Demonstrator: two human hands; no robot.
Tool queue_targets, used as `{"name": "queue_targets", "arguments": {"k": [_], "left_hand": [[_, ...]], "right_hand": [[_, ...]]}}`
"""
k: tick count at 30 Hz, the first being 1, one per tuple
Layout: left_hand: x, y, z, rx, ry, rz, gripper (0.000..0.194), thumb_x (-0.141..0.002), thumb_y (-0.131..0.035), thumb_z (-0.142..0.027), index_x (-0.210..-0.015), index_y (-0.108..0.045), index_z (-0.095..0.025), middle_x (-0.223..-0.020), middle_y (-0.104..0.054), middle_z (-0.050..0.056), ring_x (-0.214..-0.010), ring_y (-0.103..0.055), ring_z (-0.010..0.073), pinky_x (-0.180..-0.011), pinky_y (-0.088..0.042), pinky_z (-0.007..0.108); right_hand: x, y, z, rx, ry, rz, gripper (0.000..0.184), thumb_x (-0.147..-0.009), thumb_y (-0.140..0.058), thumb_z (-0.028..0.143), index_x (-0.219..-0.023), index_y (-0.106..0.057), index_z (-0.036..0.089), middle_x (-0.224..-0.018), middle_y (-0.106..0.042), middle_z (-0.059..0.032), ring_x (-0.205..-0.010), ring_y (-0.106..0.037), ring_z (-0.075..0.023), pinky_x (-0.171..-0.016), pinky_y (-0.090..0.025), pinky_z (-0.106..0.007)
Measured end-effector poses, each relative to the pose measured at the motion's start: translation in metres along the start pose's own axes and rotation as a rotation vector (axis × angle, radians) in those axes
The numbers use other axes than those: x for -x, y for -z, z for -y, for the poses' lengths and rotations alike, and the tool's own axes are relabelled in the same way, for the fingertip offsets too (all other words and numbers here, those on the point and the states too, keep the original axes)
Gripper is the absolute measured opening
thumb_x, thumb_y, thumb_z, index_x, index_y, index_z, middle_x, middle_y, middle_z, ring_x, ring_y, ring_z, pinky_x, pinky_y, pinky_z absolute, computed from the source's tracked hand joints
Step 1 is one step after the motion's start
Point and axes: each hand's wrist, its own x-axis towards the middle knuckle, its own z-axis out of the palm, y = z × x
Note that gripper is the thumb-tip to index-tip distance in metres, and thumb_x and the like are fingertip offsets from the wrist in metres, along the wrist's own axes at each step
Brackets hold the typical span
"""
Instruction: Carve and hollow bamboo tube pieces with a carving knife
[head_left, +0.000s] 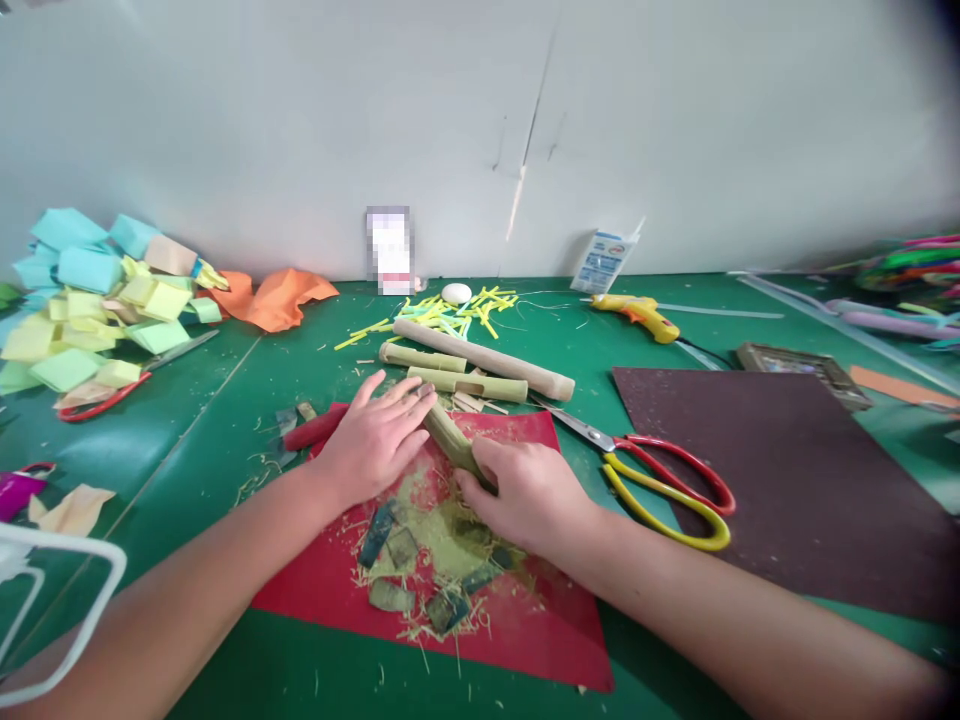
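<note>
A short green bamboo piece (pixel 448 435) slants over the red sheet (pixel 322 590). My right hand (pixel 529 490) is closed around its near end. My left hand (pixel 382 435) has its thumb and index finger against the far end, the other fingers stretched out beside it. Beneath the hands, dark curved bamboo chips (pixel 391 597), thin shavings and pale green dust lie on the sheet. Just beyond lie a cut bamboo tube with an opening in it (pixel 487 386), another short tube (pixel 420 357) and a longer pale tube (pixel 487 358).
Large scissors (pixel 667 480) lie open at right, partly over a dark brown board (pixel 750 440). Behind are a yellow glue gun (pixel 641 315), yellow strips (pixel 491 300) and a white egg-shaped thing (pixel 456 293). Folded papers (pixel 90 270) and red-handled scissors (pixel 112 395) are at left.
</note>
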Motion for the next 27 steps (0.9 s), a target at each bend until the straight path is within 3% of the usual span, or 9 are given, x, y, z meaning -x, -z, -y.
{"name": "queue_targets", "arguments": {"k": [4, 9, 13, 17, 21, 25, 27], "left_hand": [[-0.0007, -0.0015, 0.0019, 0.044, -0.086, 0.027, 0.044, -0.097, -0.033, -0.023, -0.138, -0.038, -0.009, -0.14, -0.047, 0.013, -0.135, -0.035, 0.0229, -0.112, -0.025, 0.05], [-0.0015, -0.0002, 0.0002, 0.003, -0.002, -0.02, 0.042, -0.097, -0.033, -0.022, -0.136, -0.042, -0.01, -0.138, -0.049, 0.014, -0.133, -0.038, 0.0257, -0.11, -0.022, 0.057], [-0.0014, -0.0008, -0.001, 0.062, -0.122, 0.027, 0.043, -0.096, -0.032, -0.018, -0.138, -0.039, -0.009, -0.14, -0.047, 0.013, -0.136, -0.034, 0.0223, -0.111, -0.026, 0.05], [-0.0015, -0.0004, -0.0007, -0.011, -0.007, -0.031, 0.041, -0.096, -0.031, -0.018, -0.135, -0.043, -0.009, -0.136, -0.05, 0.014, -0.131, -0.041, 0.0261, -0.109, -0.025, 0.057], [-0.0016, 0.0007, -0.0042, 0.073, -0.162, 0.019, 0.043, -0.095, -0.034, -0.018, -0.137, -0.04, -0.009, -0.139, -0.049, 0.013, -0.136, -0.034, 0.0221, -0.111, -0.028, 0.049], [-0.0028, 0.0015, -0.0012, -0.009, -0.042, -0.019, 0.042, -0.096, -0.032, -0.017, -0.136, -0.042, -0.011, -0.136, -0.051, 0.013, -0.132, -0.04, 0.0255, -0.109, -0.028, 0.056], [-0.0024, 0.0018, -0.0027, 0.001, -0.073, -0.018, 0.042, -0.095, -0.034, -0.016, -0.135, -0.043, -0.009, -0.137, -0.05, 0.014, -0.134, -0.037, 0.0252, -0.11, -0.027, 0.054]], "right_hand": [[0.0005, -0.0011, -0.0006, -0.019, 0.007, -0.006, 0.019, -0.08, -0.05, 0.034, -0.069, -0.053, 0.018, -0.062, -0.058, -0.0009, -0.053, -0.041, -0.0107, -0.05, -0.017, -0.026], [0.0021, 0.0004, -0.001, -0.037, -0.001, -0.011, 0.022, -0.08, -0.049, 0.035, -0.067, -0.05, 0.018, -0.059, -0.054, 0.0004, -0.051, -0.037, -0.01, -0.05, -0.018, -0.026], [0.0028, 0.0012, -0.0011, -0.063, 0.017, -0.02, 0.017, -0.079, -0.05, 0.032, -0.069, -0.051, 0.018, -0.061, -0.054, 0.0011, -0.052, -0.037, -0.0096, -0.051, -0.019, -0.025], [0.0026, 0.0022, 0.0003, -0.058, -0.003, -0.031, 0.022, -0.079, -0.05, 0.035, -0.065, -0.048, 0.018, -0.058, -0.051, 0.0012, -0.051, -0.036, -0.0095, -0.05, -0.019, -0.025], [0.0028, 0.0031, 0.0004, -0.107, -0.002, -0.022, 0.017, -0.078, -0.05, 0.031, -0.067, -0.047, 0.019, -0.058, -0.051, 0.0023, -0.051, -0.039, -0.0092, -0.05, -0.02, -0.025], [0.0032, 0.0038, -0.0006, -0.1, -0.021, -0.014, 0.023, -0.08, -0.049, 0.035, -0.064, -0.045, 0.019, -0.056, -0.049, 0.0025, -0.049, -0.036, -0.0089, -0.05, -0.019, -0.025], [0.0029, 0.004, -0.001, -0.112, -0.019, -0.009, 0.022, -0.08, -0.05, 0.034, -0.065, -0.046, 0.019, -0.058, -0.05, 0.0024, -0.05, -0.037, -0.0088, -0.05, -0.019, -0.025]]}}
